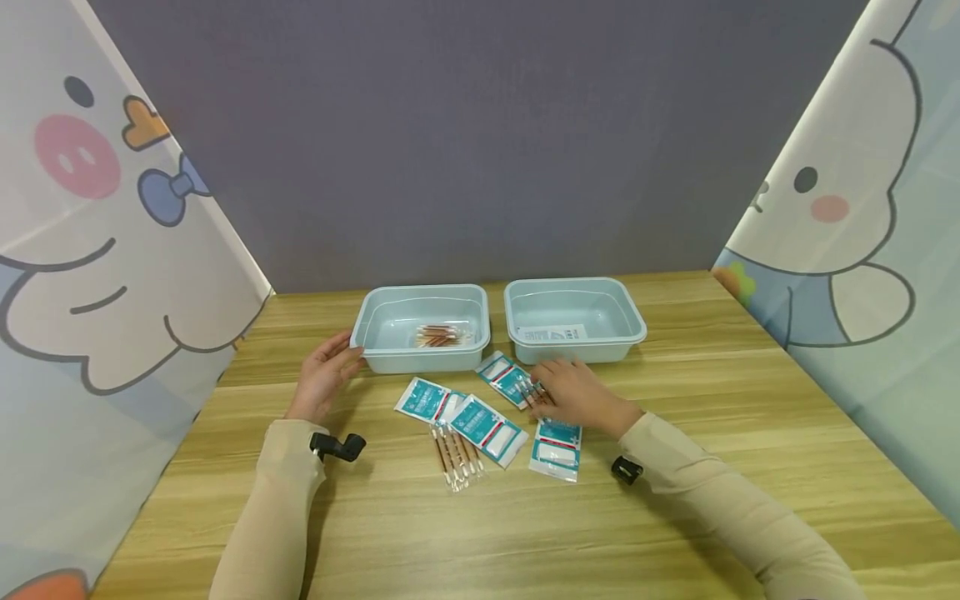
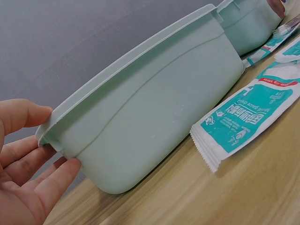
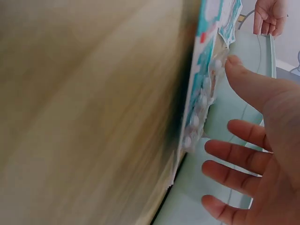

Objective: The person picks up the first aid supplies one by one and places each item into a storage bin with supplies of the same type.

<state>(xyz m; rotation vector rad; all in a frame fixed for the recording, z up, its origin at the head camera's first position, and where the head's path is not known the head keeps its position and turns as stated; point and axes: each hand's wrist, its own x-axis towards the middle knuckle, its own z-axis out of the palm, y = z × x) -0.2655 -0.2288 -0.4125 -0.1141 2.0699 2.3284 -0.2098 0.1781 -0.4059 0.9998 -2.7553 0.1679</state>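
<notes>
My left hand (image 1: 322, 383) pinched the lower-left corner of the left basin (image 1: 423, 364), thumb over the rim, fingers beneath, left of the frame's centre. My right hand (image 1: 581, 396), right of centre, had its fingers spread at the swab packet (image 1: 528, 392); whether they touched it I couldn't tell. A narrow gap parted the left basin from the right basin (image 1: 577, 352), whose front wall stood just above my right fingers. Wooden tabletop (image 1: 480, 550) stretched to the bottom edge. The swab packet, clear film round brown sticks, lay over teal-and-white gauze sachets (image 1: 487, 427) near the middle.
</notes>
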